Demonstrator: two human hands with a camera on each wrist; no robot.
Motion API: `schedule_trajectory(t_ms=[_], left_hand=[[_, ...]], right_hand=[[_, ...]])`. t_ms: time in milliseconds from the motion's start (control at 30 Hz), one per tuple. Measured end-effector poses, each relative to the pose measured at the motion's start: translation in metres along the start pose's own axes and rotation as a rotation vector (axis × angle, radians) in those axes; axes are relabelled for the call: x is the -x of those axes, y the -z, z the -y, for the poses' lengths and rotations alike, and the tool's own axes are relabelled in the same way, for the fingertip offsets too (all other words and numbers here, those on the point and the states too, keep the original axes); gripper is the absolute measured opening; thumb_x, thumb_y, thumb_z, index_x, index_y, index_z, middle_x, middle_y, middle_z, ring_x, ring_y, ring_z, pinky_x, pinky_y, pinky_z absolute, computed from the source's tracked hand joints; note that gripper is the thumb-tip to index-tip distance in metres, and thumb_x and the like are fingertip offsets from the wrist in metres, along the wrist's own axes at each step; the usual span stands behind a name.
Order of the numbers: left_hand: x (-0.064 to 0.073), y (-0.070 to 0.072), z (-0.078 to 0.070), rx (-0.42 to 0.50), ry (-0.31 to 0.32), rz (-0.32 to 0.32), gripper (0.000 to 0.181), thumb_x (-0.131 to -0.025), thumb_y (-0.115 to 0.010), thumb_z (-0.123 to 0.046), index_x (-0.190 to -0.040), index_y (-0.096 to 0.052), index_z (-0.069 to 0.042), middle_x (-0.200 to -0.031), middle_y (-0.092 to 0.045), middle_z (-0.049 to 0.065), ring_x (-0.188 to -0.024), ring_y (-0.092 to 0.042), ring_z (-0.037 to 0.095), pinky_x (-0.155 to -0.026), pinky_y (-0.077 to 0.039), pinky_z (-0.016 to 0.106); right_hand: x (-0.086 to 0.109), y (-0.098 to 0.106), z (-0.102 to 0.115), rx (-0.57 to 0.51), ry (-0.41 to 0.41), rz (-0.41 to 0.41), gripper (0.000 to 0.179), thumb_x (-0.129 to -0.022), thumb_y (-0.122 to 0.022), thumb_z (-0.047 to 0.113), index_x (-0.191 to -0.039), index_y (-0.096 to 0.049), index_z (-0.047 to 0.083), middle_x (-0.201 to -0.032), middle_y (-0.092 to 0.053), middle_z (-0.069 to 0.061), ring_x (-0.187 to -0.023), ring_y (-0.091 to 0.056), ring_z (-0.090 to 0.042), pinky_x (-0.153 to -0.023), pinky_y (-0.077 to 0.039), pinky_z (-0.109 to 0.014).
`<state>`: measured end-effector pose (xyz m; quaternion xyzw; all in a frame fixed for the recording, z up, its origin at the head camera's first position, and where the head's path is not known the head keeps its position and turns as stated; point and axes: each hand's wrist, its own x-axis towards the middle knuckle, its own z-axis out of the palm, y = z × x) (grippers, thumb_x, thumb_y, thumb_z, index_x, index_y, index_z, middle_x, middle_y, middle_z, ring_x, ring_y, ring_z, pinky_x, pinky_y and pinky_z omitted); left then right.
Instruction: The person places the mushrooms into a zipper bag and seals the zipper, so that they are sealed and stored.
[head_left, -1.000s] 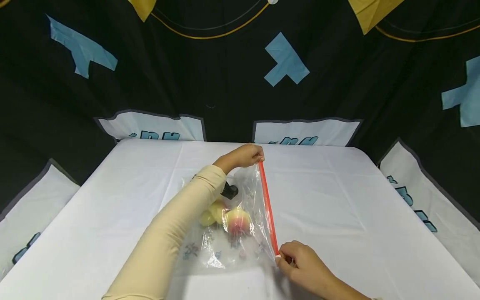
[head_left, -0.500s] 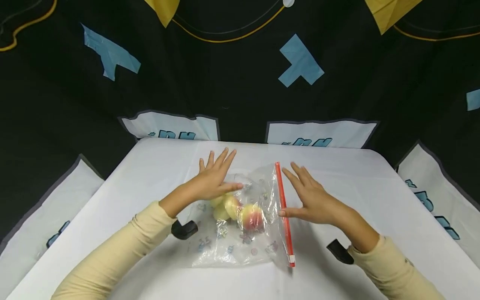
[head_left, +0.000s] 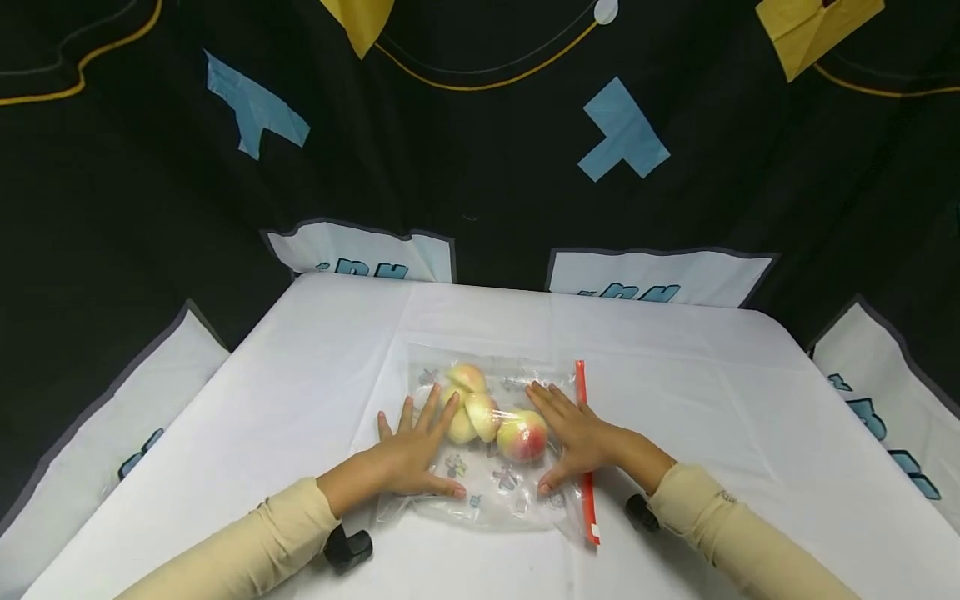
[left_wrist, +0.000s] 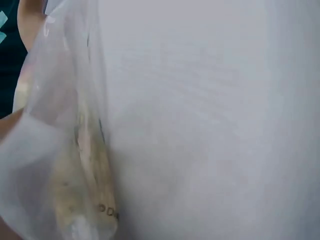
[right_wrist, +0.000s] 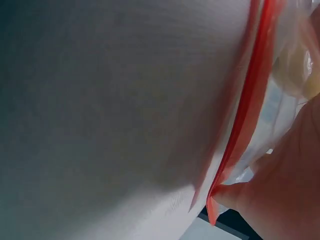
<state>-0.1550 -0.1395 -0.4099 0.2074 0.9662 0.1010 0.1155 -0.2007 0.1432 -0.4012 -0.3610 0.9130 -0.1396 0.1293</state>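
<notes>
A clear plastic zip bag [head_left: 480, 510] with small printed figures lies flat on the white table. Its red zip strip [head_left: 588, 500] runs along the right side, with a white end at the near corner. Inside are a red-and-yellow peach [head_left: 522, 436] and several yellowish fruit pieces [head_left: 482, 415]. My left hand [head_left: 412, 454] rests on the bag's left part with fingers spread. Fingers spread as well, my right hand [head_left: 581, 442] lies on its right part, across the zip strip. In the right wrist view the red strip [right_wrist: 245, 110] passes beside the right hand [right_wrist: 285, 185].
A white cloth covers the table [head_left: 675, 400]. Behind it hangs a black curtain [head_left: 480, 167] with blue and yellow patches. White printed cloth panels [head_left: 660, 275] stand along the table's back and sides. A black wrist camera [head_left: 348, 548] sits beneath the left wrist.
Both hands have let go of the bag's zip edge, spread their fingers and come down onto the bag. The bag now lies flatter, and the head view has shifted left.
</notes>
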Motion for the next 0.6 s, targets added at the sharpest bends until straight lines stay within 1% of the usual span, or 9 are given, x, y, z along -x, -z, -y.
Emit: schedule_trajectory(t_ms=[133, 300, 433, 533, 600], left_hand=[[-0.002, 0.000, -0.002, -0.004, 0.021, 0.022, 0.124, -0.060, -0.056, -0.076, -0.144, 0.018, -0.022, -0.149, 0.022, 0.017, -0.129, 0.001, 0.058, -0.089, -0.003, 0.079], [-0.003, -0.001, -0.003, 0.002, 0.037, 0.048, 0.124, -0.061, -0.057, -0.075, -0.144, 0.019, -0.022, -0.149, 0.023, 0.015, -0.130, 0.003, 0.058, -0.090, -0.003, 0.078], [-0.002, -0.001, 0.001, 0.034, 0.021, 0.073, 0.123, -0.062, -0.056, -0.075, -0.144, 0.019, -0.024, -0.150, 0.022, 0.015, -0.130, 0.004, 0.058, -0.089, -0.003, 0.079], [-0.001, 0.008, 0.005, 0.072, -0.004, 0.139, 0.116, -0.066, -0.054, -0.075, -0.145, 0.016, -0.025, -0.150, 0.020, 0.016, -0.129, 0.004, 0.058, -0.089, -0.004, 0.079], [0.001, 0.022, 0.008, 0.093, -0.008, 0.186, 0.109, -0.071, -0.052, -0.073, -0.147, 0.009, -0.024, -0.151, 0.014, 0.017, -0.130, 0.004, 0.058, -0.090, -0.005, 0.078]], right_hand=[[-0.002, -0.002, -0.002, -0.030, 0.011, 0.010, 0.129, -0.057, -0.075, 0.061, -0.147, 0.000, 0.009, -0.154, 0.000, -0.013, -0.139, 0.000, -0.040, -0.098, -0.014, -0.071], [-0.003, -0.004, -0.003, -0.057, 0.011, 0.024, 0.127, -0.059, -0.077, 0.057, -0.147, 0.001, 0.009, -0.154, 0.002, -0.014, -0.139, 0.001, -0.040, -0.098, -0.014, -0.071], [-0.004, -0.006, -0.003, -0.072, 0.020, 0.031, 0.125, -0.060, -0.077, 0.055, -0.147, 0.000, 0.009, -0.154, -0.001, -0.014, -0.139, -0.001, -0.041, -0.098, -0.013, -0.071], [-0.003, -0.006, -0.003, -0.059, 0.024, 0.046, 0.122, -0.062, -0.076, 0.054, -0.147, -0.002, 0.006, -0.153, -0.002, -0.017, -0.138, 0.001, -0.044, -0.099, -0.012, -0.070], [-0.001, -0.002, -0.001, -0.057, 0.019, 0.045, 0.120, -0.064, -0.076, 0.052, -0.146, -0.002, 0.005, -0.153, -0.001, -0.018, -0.137, 0.004, -0.046, -0.100, -0.011, -0.070]])
